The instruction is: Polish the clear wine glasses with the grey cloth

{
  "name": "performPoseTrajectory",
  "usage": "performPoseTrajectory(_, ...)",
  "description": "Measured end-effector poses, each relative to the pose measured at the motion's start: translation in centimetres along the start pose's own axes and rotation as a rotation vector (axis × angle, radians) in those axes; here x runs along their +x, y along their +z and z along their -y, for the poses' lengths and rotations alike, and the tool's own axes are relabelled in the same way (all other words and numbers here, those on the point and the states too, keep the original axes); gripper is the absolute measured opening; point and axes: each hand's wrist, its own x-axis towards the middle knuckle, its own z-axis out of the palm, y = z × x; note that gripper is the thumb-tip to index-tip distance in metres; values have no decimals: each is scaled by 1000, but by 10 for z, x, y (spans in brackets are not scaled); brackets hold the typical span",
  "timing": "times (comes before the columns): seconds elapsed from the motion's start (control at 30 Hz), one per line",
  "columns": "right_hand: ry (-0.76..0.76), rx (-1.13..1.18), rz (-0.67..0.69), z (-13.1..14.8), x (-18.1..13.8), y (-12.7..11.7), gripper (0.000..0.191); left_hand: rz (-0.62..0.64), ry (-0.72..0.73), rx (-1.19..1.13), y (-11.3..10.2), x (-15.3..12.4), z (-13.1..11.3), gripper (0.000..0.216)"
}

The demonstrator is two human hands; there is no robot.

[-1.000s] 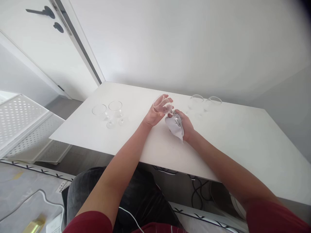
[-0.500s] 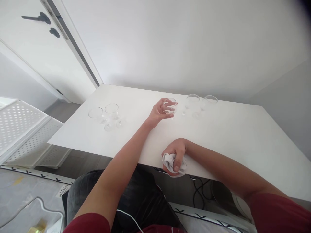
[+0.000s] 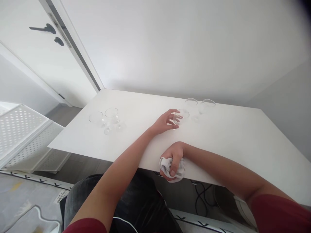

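Observation:
My left hand [image 3: 167,122] is at the middle of the white table [image 3: 136,103], fingers spread and curved beside the left side of a clear stemmed glass [image 3: 183,114]. Its fingertips overlap the bowl's left edge; light contact is hard to judge. That glass stands upright, its base barely visible. Just behind and to its right are two more clear stemmed glasses [image 3: 206,106]. At the table's front edge, my right hand [image 3: 173,158] is closed around a crumpled pale cloth [image 3: 166,164], low and apart from the glasses.
Another pair of clear stemmed glasses [image 3: 111,113] stands on the table's left part. A wall [image 3: 170,48] runs along the back, with a door [image 3: 21,48] at the left. White perforated panels [image 3: 26,123] lean left of the table. Black cables [image 3: 201,197] hang below its front edge.
My left hand has moved the glass right and nearer to me, and its fingers have loosened from around the bowl. My right hand keeps hold of the cloth. The view has tilted slightly.

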Motion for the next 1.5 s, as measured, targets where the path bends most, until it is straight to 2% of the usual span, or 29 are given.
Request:
performPoseTrajectory(0.13, -8, 1, -27, 0, -1, 0, 33, 68, -50, 263, 1, -3, 1, 41)
performPoseTrajectory(0.27, -24, -30, -27, -2, -1, -1, 27, -24, -79, 553, 1, -3, 3, 23)
performPoseTrajectory(0.3, -32, -28, -34, -2, -1, -1, 27, -21, -84, 589, 2, -3, 4, 25)
performPoseTrajectory(0.4, -67, -13, -71, -3, 1, -1, 32, 95, -42, 641, 4, -2, 4, 34)
performPoseTrajectory(0.47, -84, -20, -91, -3, 2, -1, 35, 168, 13, 668, 5, -3, 1, 29)
performPoseTrajectory(0.67, -62, -62, -76, 1, 3, -1, 35, 274, 80, 813, 12, -3, -6, 12)
performPoseTrajectory(0.8, -83, -40, -68, 2, 4, 0, 33, 357, 108, 919, 23, 0, -7, 17)
performPoseTrajectory(1.03, -97, -38, -51, -4, 5, -3, 20, 453, 162, 1037, 38, 5, -6, 29)
performPoseTrajectory(1.17, -94, -41, -54, -7, 5, -5, 15, 490, 165, 1051, 41, 6, -3, 36)
performPoseTrajectory(1.5, -68, -47, -138, -7, 4, -4, 21, 523, 174, 1044, 41, 5, -4, 40)
